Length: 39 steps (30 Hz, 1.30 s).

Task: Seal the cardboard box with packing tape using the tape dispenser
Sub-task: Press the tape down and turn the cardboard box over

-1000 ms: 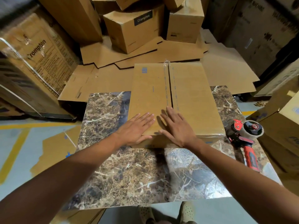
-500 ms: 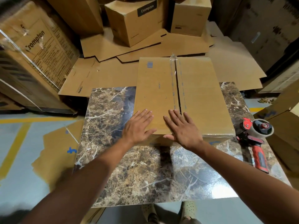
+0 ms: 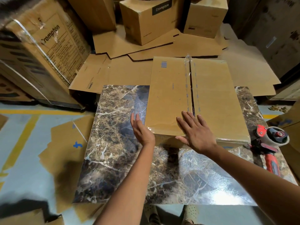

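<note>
1. I see the flat brown cardboard box (image 3: 211, 103) lying on the dark veined marble tabletop (image 3: 116, 143). Its two top flaps meet at a lengthwise seam that runs away from me.
2. A glossy strip of clear packing tape (image 3: 189, 78) follows that seam, and a dark gap shows between the flaps along the middle of the box.
3. My right hand (image 3: 197, 135) lies palm-down on the box top at its near edge. The fingers are straight and fanned apart, the fingertips reach the seam, and the thumb hangs over the near edge.
4. My left hand (image 3: 142, 131) is just beside the box's near left corner, turned edge-on. Its fingers are straight, close together and pointing away from me, and it holds nothing. I cannot tell whether the palm touches the box's side.
5. The red-handled tape dispenser (image 3: 271, 143) with its roll lies on the tabletop just right of the box's near right corner. Neither hand is on it.
6. Flattened brown cardboard sheets (image 3: 129, 73) spread out beyond the box's far and left sides.
7. Farther behind the box stands an upright carton with a black "Crompton" label (image 3: 151, 20).
8. Well to the left of the box leans a large printed carton bound with clear strapping (image 3: 43, 51).
</note>
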Each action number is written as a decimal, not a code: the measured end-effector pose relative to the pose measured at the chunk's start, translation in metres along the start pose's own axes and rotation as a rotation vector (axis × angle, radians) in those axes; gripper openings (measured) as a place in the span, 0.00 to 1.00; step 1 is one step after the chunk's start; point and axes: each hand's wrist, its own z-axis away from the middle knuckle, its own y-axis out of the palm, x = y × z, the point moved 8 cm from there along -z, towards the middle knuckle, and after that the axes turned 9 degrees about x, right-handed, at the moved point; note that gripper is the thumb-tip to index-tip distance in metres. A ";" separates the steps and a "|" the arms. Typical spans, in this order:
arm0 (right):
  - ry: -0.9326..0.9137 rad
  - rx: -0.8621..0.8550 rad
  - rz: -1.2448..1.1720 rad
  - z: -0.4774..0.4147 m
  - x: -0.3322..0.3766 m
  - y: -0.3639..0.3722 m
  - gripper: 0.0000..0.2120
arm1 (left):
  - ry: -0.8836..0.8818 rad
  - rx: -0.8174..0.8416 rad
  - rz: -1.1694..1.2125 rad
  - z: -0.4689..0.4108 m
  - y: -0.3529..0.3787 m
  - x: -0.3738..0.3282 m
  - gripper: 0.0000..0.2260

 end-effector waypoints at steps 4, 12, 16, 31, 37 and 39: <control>0.006 0.027 0.001 -0.001 -0.001 0.003 0.40 | -0.253 -0.029 0.181 -0.011 -0.006 0.029 0.30; -0.052 0.034 -0.073 0.002 -0.003 -0.003 0.44 | -0.385 0.001 0.097 -0.010 -0.031 0.052 0.22; -0.018 -0.013 -0.117 -0.002 0.002 -0.021 0.43 | 0.035 0.267 -0.422 0.033 -0.028 -0.008 0.20; -0.084 -0.053 -0.066 -0.027 0.063 -0.013 0.37 | 0.028 0.600 -0.914 -0.018 -0.043 -0.015 0.17; -0.078 -0.053 -0.058 -0.030 0.063 -0.011 0.37 | 0.052 0.921 -1.317 -0.033 -0.012 -0.038 0.16; -0.097 -0.037 -0.041 -0.028 0.062 -0.012 0.41 | 0.068 0.883 -1.403 -0.041 -0.007 -0.042 0.21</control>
